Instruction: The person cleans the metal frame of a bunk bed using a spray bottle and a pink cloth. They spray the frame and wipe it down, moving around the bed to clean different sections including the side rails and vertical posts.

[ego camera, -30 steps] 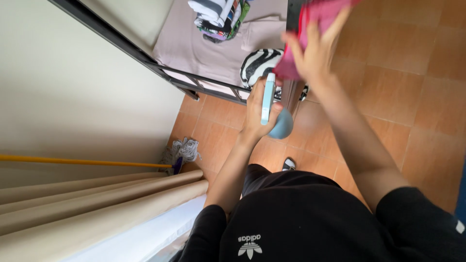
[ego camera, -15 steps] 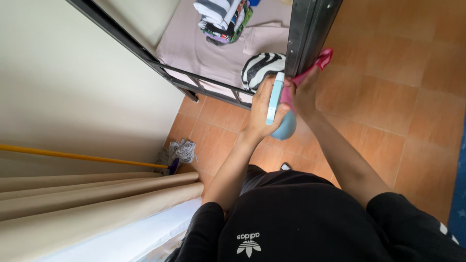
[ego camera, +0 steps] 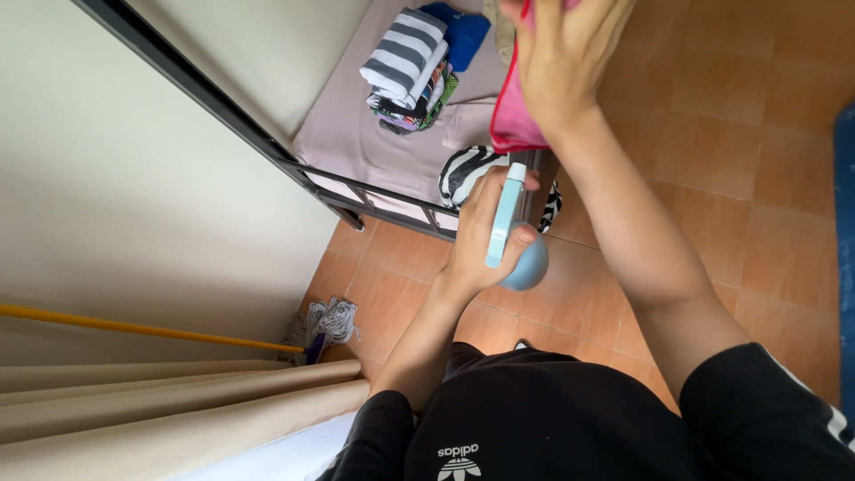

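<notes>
My left hand [ego camera: 481, 236] grips a light blue spray bottle [ego camera: 515, 240] with a round body, held upright over the tiled floor just in front of the bed's dark metal frame [ego camera: 374, 200]. My right hand [ego camera: 563, 58] is raised higher, pressing a pink cloth [ego camera: 513, 111] against a dark vertical post of the bed. The cloth hangs down below my palm. Most of the post is hidden behind my right hand and forearm.
A stack of folded clothes [ego camera: 411, 71] and a zebra-striped item [ego camera: 468, 174] lie on the grey mattress [ego camera: 356, 134]. A mop with a yellow handle [ego camera: 134, 328] leans near the white wall. Beige curtains [ego camera: 134, 410] hang at lower left. A blue object [ego camera: 844, 223] borders the right edge.
My right hand with the pink cloth has gone up the post to the top of the view. The left hand keeps the spray bottle in about the same place.
</notes>
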